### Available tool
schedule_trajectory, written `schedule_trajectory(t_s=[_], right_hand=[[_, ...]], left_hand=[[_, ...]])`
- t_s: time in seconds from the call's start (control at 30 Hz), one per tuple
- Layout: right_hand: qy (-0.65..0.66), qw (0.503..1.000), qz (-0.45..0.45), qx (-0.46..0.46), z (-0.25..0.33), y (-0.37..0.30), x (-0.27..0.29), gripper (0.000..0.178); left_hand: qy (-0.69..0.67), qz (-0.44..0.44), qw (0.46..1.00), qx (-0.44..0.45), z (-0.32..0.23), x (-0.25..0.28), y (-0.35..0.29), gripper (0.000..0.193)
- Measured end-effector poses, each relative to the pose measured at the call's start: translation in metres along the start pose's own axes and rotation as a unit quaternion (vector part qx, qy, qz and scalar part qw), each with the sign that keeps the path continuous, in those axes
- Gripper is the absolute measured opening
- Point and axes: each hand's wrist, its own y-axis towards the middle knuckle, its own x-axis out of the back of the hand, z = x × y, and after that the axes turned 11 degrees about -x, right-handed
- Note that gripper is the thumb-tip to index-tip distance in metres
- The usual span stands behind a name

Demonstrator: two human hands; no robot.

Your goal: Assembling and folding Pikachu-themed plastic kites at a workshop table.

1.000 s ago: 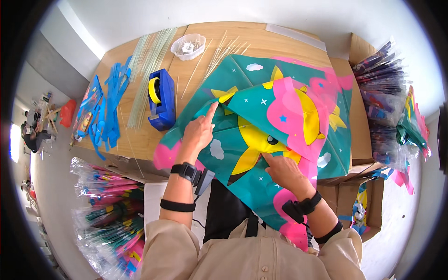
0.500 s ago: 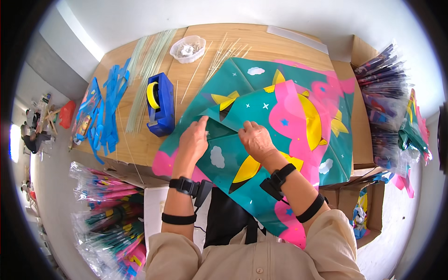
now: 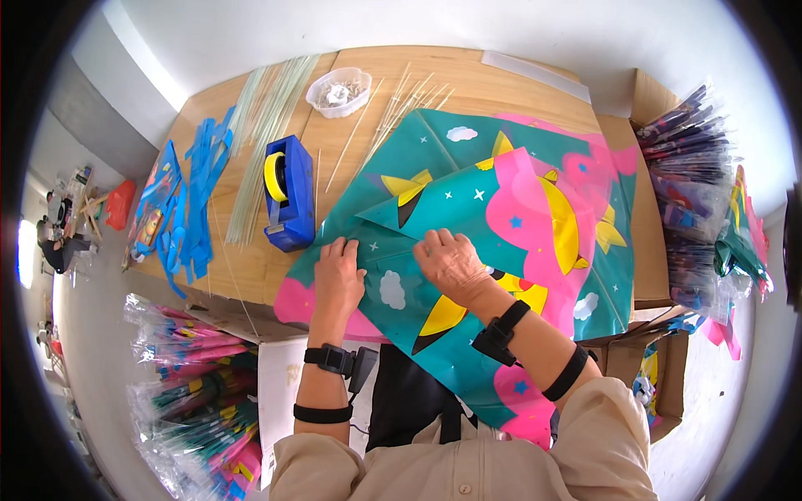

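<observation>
Fold alignment, seemingly — your left hand [image 3: 337, 277] rests loosely on teal printed plastic sheet [image 3: 455, 213]; right hand [image 3: 452, 265] curled there, cannot tell if pinching. Next likely needs edges squared.

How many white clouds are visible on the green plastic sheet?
3: one white cloud near the far edge, second cloud toward lower left, third cloud toward lower right. More may be hidden.

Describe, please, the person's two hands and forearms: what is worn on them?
The left hand and right hand wear no gloves. Loose beige sleeves leave the forearms bare. Each forearm has a black wrist strap with a dark boxy device, plus a plain black band nearer the elbow. A thin dark cable shows beside the left forearm.
</observation>
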Motion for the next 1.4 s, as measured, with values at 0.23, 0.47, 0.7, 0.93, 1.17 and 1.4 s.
schedule_trajectory(t_s=[0.23,0.47,0.7,0.93,1.17,1.4], right_hand=[[-0.070,0.995,0.058,-0.046,-0.037,0.014,-0.009,0.008],[0.007,0.993,-0.020,-0.119,-0.067,0.063,0.004,0.005],[0.138,0.981,0.137,-0.018,-0.048,0.012,-0.029,0.001],[0.023,0.994,0.107,0.019,-0.018,0.008,-0.012,0.002],[0.077,0.994,0.073,-0.004,-0.039,0.016,0.005,0.009],[0.182,0.977,0.059,-0.093,-0.054,0.024,0.025,0.011]], left_hand=[[-0.009,0.016,1.000,0.014,0.000,-0.003,-0.001,0.055],[-0.023,0.027,0.999,0.033,0.002,-0.001,-0.002,0.056],[-0.036,0.013,0.999,0.026,-0.002,0.000,-0.002,0.054],[-0.058,-0.045,0.997,0.027,0.012,-0.002,-0.005,0.043],[-0.175,-0.266,0.930,0.181,0.020,0.002,-0.036,0.029],[-0.598,-0.258,0.705,0.281,0.005,0.010,-0.035,0.033]])
